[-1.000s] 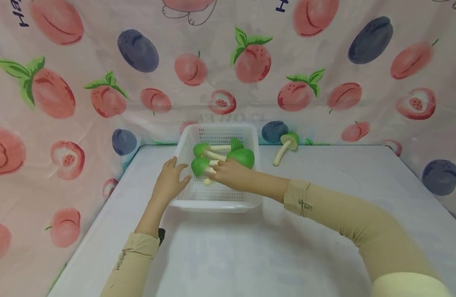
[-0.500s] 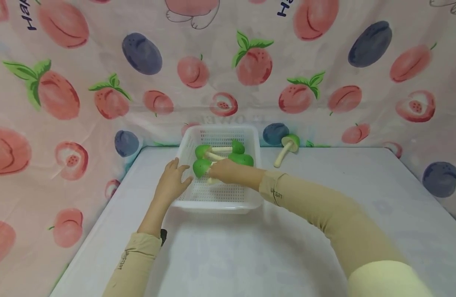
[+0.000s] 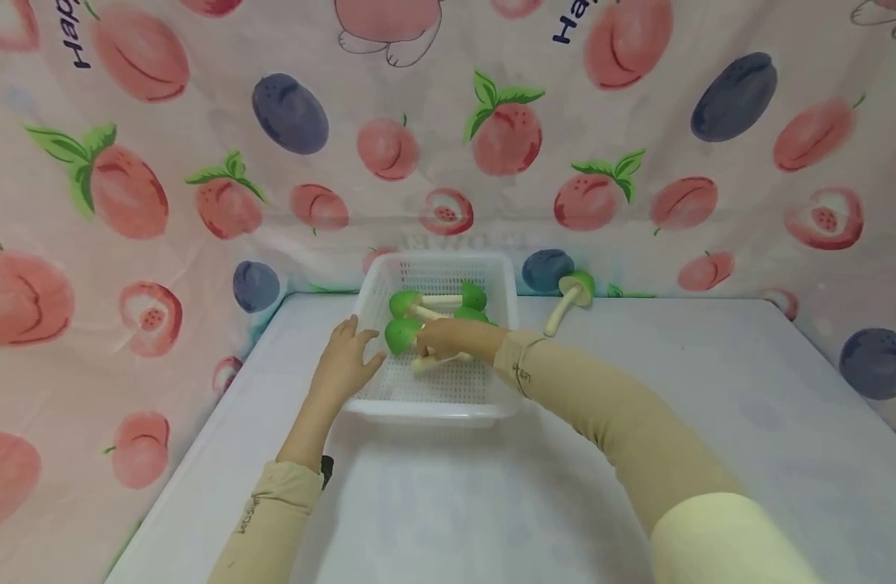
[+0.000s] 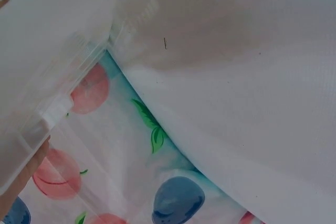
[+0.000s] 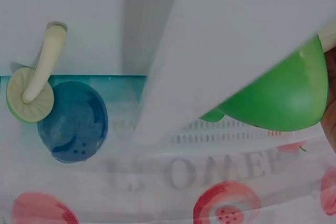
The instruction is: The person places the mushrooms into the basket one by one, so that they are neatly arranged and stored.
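A white slotted plastic basket stands on the table with several green-capped toy mushrooms lying in it. Inside it, my right hand has its fingers curled down among the stems, gripping a mushroom partly hidden by the hand. A pale stem shows just below that hand. In the right wrist view a large green cap sits right beside the hand. My left hand rests at the basket's left side, thumb and fingers spread along the rim; its finger shows against the outer wall.
One more toy mushroom lies on the white table to the right of the basket, near the back edge. A fruit-printed cloth hangs close behind the table and along its left side.
My right hand has shifted slightly lower in the basket, its forearm swinging left and fingers bending downward. More of the lower stem shows. My left hand stays at the rim; the view tilted up slightly.
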Demonstrator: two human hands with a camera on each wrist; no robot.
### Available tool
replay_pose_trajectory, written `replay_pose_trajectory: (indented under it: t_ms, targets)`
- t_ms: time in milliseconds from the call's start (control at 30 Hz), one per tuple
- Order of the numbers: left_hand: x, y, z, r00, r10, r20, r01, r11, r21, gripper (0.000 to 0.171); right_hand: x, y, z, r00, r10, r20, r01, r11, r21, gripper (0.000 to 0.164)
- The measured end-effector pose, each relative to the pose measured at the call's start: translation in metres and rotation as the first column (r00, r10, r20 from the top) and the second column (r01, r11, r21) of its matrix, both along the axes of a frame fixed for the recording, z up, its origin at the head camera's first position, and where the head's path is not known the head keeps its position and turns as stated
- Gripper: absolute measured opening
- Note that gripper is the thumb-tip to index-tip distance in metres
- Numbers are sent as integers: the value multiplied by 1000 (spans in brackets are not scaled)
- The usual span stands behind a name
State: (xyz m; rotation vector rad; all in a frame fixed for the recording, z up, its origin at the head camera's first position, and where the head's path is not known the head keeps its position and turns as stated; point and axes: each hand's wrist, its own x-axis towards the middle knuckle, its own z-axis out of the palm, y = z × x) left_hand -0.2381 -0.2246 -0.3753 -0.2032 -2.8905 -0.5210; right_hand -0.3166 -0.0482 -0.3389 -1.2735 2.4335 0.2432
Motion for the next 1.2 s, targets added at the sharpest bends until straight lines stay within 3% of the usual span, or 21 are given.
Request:
replay_pose_trajectory:
  t_ms: [100,233,367,500,733,1200]
  targets:
    - [1,1,-1,1000,-2,2,2,1000,-7,45,-1,-3,-4,999,-30,14,29,999,21,11]
    - [1,1,0,1000,-2,-11,2,1000,-3,45,-3,-9,-7,999,-31,-12,32,995,90,20]
    - [0,1,3,1000,1,-13,-1,1000,-6,44,-3,-15,-5,999,-35,-38,41,984,172,6]
    - [-1,1,2,1000,1,-12,-1,1000,-9,44,0,-19,-8,998,-54,-41,62,972,225,15]
    - [1,2,0,1000,-2,-12,2,1000,-12,44,2,-26,-16,996,26,-86,5,939,345,30]
    - [0,2,-1,1000,0,-25,-1,1000,-12,44,-4,-21,-13,996,-91,-23,94,959,268,20]
